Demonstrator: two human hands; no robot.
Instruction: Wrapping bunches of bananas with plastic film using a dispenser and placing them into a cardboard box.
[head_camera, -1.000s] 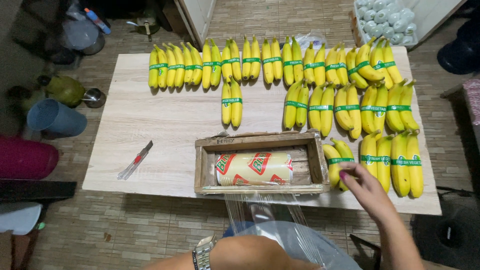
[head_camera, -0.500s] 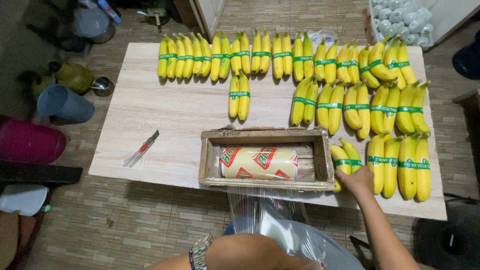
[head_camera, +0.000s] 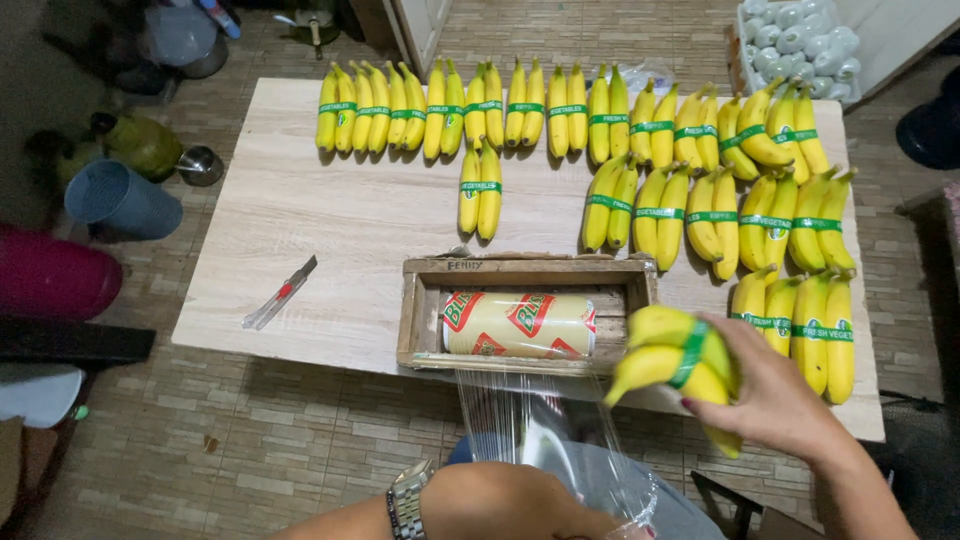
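Observation:
My right hand (head_camera: 775, 395) grips a pair of yellow bananas (head_camera: 665, 352) banded with a green strip, lifted just off the table's front right edge beside a wooden box (head_camera: 425, 305). The box holds a roll of cling film (head_camera: 518, 325). A clear sheet of film (head_camera: 530, 425) stretches from the roll down over the table edge toward me. My left forearm, with a metal wristwatch (head_camera: 408, 500), lies low across the view; the left hand itself is hidden under the film.
Many green-banded banana pairs (head_camera: 560, 105) line the back and right of the wooden table (head_camera: 300, 230). A box cutter (head_camera: 280, 293) lies at the left front. Buckets and a blue cup (head_camera: 120, 200) stand on the floor to the left. A tray of pale round things (head_camera: 795, 35) sits back right.
My right hand has picked a banded banana pair up from the table's right side and brought it left and toward me, beside the wooden box. The view shifted slightly.

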